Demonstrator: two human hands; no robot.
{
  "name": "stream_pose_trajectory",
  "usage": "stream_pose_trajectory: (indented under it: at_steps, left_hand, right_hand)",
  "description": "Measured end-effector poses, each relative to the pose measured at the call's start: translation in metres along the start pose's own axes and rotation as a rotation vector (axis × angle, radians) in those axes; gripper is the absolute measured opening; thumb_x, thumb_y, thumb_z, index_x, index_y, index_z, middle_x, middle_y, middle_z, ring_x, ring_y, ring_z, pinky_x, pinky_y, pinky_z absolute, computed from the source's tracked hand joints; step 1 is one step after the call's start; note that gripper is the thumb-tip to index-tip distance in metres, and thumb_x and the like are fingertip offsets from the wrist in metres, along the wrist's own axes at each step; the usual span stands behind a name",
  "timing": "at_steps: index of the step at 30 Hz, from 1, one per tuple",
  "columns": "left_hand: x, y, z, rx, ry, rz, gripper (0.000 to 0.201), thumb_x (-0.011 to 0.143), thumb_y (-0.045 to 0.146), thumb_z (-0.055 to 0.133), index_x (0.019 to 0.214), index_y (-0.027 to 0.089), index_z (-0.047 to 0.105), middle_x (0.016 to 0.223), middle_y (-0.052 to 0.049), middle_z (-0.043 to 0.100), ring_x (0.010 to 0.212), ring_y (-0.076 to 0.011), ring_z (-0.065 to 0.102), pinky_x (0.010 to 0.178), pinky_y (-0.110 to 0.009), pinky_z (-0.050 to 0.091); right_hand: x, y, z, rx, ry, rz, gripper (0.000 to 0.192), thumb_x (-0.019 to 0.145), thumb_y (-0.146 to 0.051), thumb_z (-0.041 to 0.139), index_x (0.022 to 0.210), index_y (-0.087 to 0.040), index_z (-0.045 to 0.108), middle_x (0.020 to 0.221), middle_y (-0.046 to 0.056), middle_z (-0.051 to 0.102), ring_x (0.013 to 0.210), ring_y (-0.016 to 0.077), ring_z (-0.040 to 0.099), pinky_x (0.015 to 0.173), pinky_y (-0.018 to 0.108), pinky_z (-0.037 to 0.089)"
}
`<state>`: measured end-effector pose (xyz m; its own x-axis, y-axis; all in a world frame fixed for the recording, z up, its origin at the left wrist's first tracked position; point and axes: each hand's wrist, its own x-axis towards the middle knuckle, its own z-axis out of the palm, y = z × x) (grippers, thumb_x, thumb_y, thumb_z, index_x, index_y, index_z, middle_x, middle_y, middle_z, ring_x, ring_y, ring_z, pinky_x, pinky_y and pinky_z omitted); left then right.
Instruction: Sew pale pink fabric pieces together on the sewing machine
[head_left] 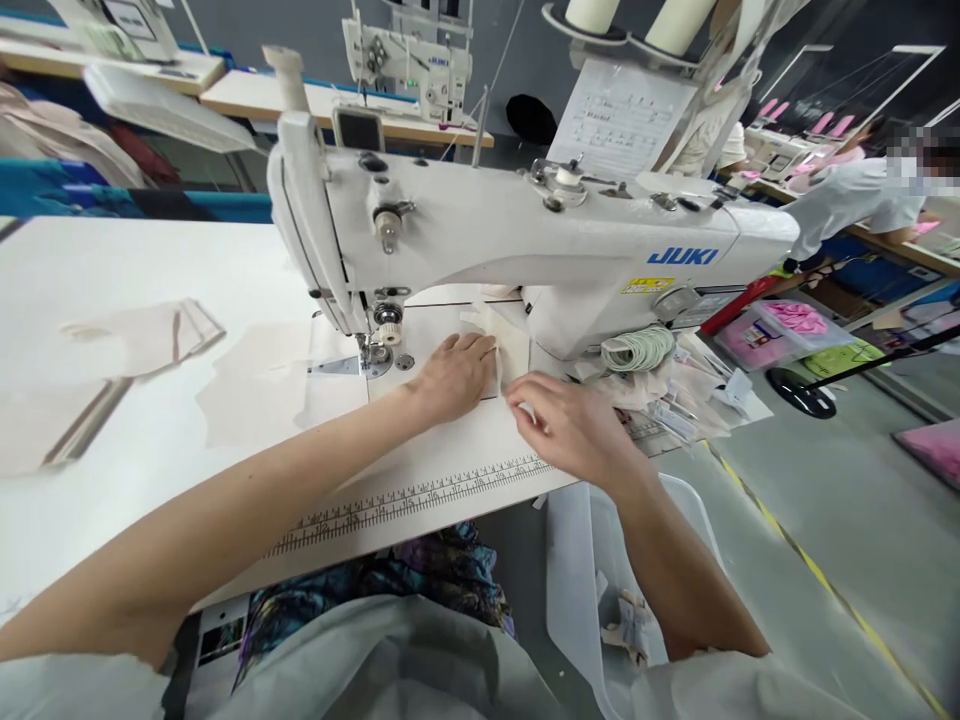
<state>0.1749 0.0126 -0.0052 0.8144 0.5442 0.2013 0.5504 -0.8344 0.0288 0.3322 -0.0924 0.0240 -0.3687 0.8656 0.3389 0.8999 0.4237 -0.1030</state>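
Two hands are laid on one small cream fabric piece [504, 352], which lies flat on the bench [150, 440] just to the right of the sewing machine's needle and presser foot [373, 350], under the arm of the white JUKI sewing machine [570, 240]. The piece's long axis is seen to run roughly away from the person, toward the machine's column, so that the presser foot lies to its left, across that axis.

The left hand [452, 375] is pressed palm-down on the piece's left part, fingers stretched flat and released, nothing being gripped. It is the hand nearer to the presser foot. The right hand [566, 425] is held just beside the piece's near right edge, its fingers [521, 400] curled together as if pinching something small; whether an edge of the fabric is actually held there cannot be told.

To the right of the presser foot, past the hands, a coil of pale tape [639, 348] and a heap of small labels [679, 395] are found at the machine's base. A printed ruler [420, 497] is set along the bench's near edge. Left of the presser foot, well apart, other pale cut pieces [142, 335] are spread. Another person [862, 195] is seen at a far table, behind the machine.
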Motion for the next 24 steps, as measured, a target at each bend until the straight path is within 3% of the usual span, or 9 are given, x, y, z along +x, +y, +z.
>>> stream_pose_trajectory:
  at_steps: [4,7,12,15,18,21,24]
  left_hand:
    - [-0.039,0.0,-0.025,-0.011,-0.029,-0.016,0.043,0.087,0.002,0.039,0.127,0.004,0.053,0.137,-0.017,0.052,0.126,-0.0289,0.048,0.103,-0.043,0.044]
    - [-0.081,0.005,-0.04,-0.058,0.023,0.028,0.039,0.09,0.006,0.038,0.127,0.004,0.054,0.132,-0.016,0.056,0.122,-0.029,0.051,0.1,-0.045,0.048]
    - [-0.14,0.032,-0.037,-0.204,0.178,0.045,0.032,0.099,0.018,0.039,0.123,0.009,0.058,0.124,-0.014,0.062,0.117,-0.0262,0.056,0.097,-0.043,0.052]
    - [-0.15,0.055,-0.02,-0.155,0.192,0.067,0.034,0.1,0.022,0.039,0.127,0.008,0.057,0.131,-0.014,0.06,0.123,-0.0268,0.055,0.104,-0.045,0.046]
    - [-0.149,0.072,-0.003,-0.084,0.193,0.091,0.042,0.102,0.028,0.036,0.136,0.007,0.049,0.141,-0.014,0.053,0.131,-0.0287,0.048,0.11,-0.049,0.039]
    - [-0.152,0.074,0.002,-0.062,0.208,0.083,0.044,0.102,0.03,0.037,0.136,0.006,0.049,0.14,-0.014,0.053,0.13,-0.0297,0.05,0.11,-0.05,0.038]
    - [-0.165,0.064,-0.006,-0.044,0.224,0.037,0.039,0.101,0.025,0.039,0.131,0.005,0.054,0.132,-0.013,0.06,0.124,-0.03,0.055,0.108,-0.051,0.04]
  right_hand:
    - [-0.014,-0.029,0.015,0.102,-0.057,-0.044,0.018,0.094,-0.019,0.046,0.092,-0.02,0.064,0.099,0.003,0.071,0.081,0.0158,0.067,0.069,0.028,0.048]
    - [-0.019,-0.04,0.018,0.227,-0.086,-0.066,0.018,0.096,-0.025,0.049,0.103,-0.021,0.065,0.108,0.004,0.071,0.086,0.0165,0.068,0.07,0.029,0.052]
    - [-0.014,-0.038,0.021,0.391,-0.041,-0.072,0.026,0.097,-0.02,0.043,0.11,-0.024,0.065,0.105,0.003,0.072,0.096,0.0169,0.067,0.079,0.03,0.054]
    - [-0.006,-0.03,0.03,0.341,0.027,-0.101,0.03,0.096,-0.016,0.042,0.113,-0.024,0.066,0.107,0.004,0.072,0.1,0.0185,0.065,0.086,0.035,0.054]
    - [0.0,-0.024,0.038,0.272,-0.008,-0.173,0.04,0.093,-0.01,0.04,0.121,-0.024,0.064,0.118,0.003,0.07,0.107,0.019,0.063,0.093,0.039,0.053]
    - [-0.001,-0.025,0.041,0.196,-0.054,-0.208,0.044,0.091,-0.007,0.04,0.126,-0.023,0.062,0.126,0.002,0.066,0.107,0.02,0.062,0.092,0.04,0.053]
    - [-0.005,-0.035,0.041,0.101,-0.031,-0.206,0.041,0.092,-0.01,0.042,0.127,-0.019,0.061,0.13,0.003,0.064,0.102,0.0228,0.061,0.087,0.04,0.053]
